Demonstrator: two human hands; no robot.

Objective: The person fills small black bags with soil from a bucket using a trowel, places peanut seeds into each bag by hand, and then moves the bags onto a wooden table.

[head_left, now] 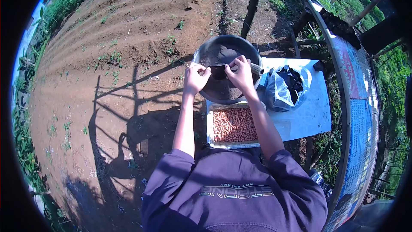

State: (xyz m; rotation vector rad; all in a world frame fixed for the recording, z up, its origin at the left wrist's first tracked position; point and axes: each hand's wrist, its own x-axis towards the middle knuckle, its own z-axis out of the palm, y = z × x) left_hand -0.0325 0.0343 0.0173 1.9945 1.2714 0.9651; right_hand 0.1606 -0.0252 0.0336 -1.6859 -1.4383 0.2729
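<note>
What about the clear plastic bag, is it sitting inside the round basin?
No, the plastic bag sits on the table, to the right of the basin.

A small black bag [218,72] is stretched above dark soil [223,90].

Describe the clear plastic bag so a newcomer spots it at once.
Find the pale tabletop beside the bare ground. On it, just right of the big round basin, sits an open, see-through bag with crumpled black material inside. Its soft, clear sides set it apart from the basin and the rectangular tray of reddish beans.
</note>
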